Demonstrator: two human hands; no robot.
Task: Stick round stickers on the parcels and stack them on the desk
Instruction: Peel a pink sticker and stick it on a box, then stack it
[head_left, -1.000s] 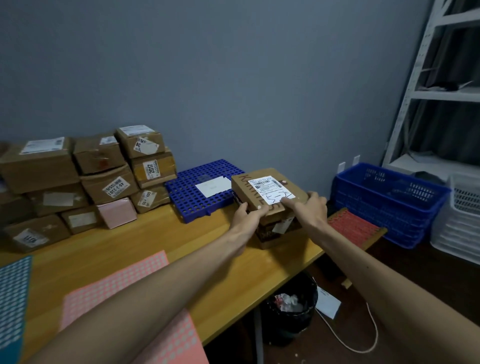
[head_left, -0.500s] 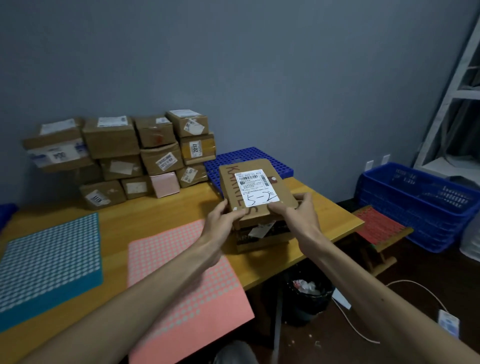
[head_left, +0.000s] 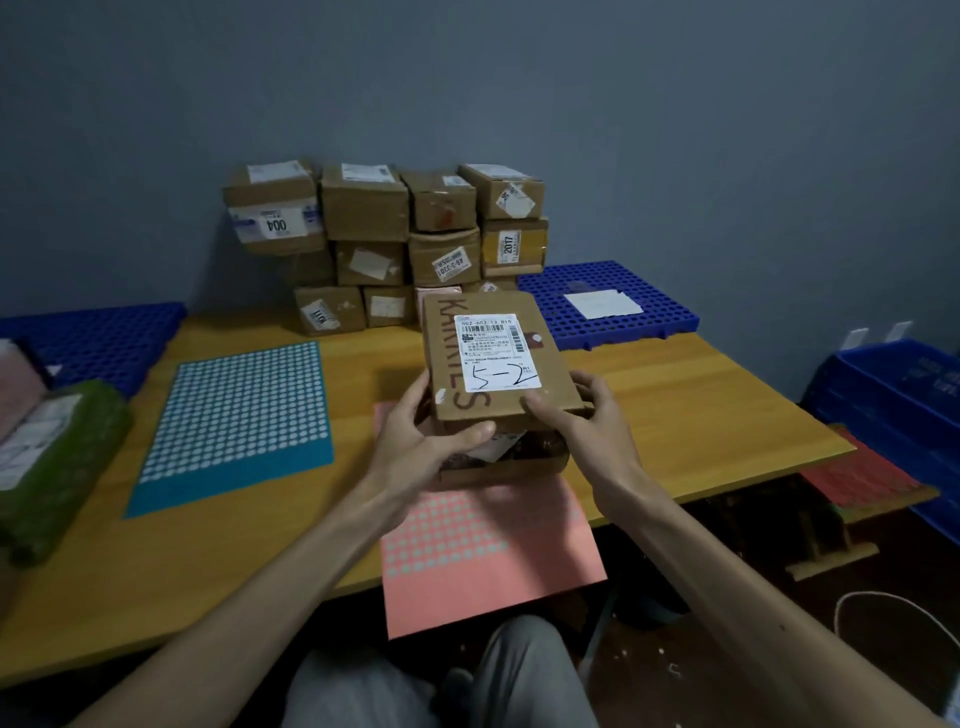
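Wooden desk (head_left: 701, 405) against grey wall (head_left: 519, 104)

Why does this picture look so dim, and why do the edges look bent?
Head view: the room is dimly lit with a bluish cast and no glare; the wide-angle lens bows the desk edges and stretches the forearms; the parcel label reads sharply, while the pink sticker sheet below the hands looks slightly soft.

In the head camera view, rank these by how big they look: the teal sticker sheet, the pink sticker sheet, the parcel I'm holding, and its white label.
1-2. Teal sticker sheet and pink sticker sheet: look alike; pink is partly hidden and nearer, so unranked.
3. Held parcel.
4. White label.
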